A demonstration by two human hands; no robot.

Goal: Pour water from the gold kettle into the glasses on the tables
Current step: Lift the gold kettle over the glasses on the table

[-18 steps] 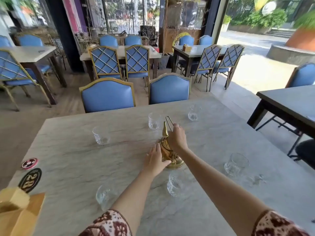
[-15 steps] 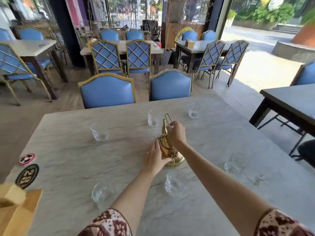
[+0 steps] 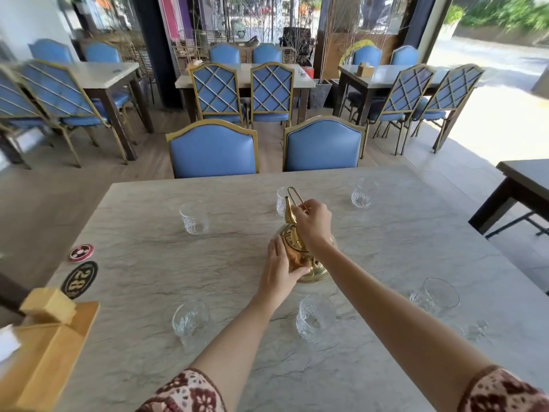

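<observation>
Near edge: row of near glasses [image 3: 316, 321], bare surface [image 3: 148, 263] between them. Kettle [image 3: 297, 251] mid-surface, just past the middle one, tilted; base probably touching, hard to tell. Left hand [image 3: 279, 270] flat against its body, fingers straight. Right hand [image 3: 313, 221] curled round the handle. Far glasses [image 3: 193, 218] line the far edge, chairs [image 3: 212, 153] behind.

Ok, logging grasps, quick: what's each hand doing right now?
Left hand: open, fingers flat against the gold kettle.
Right hand: closed, gripping the kettle from above.
</observation>
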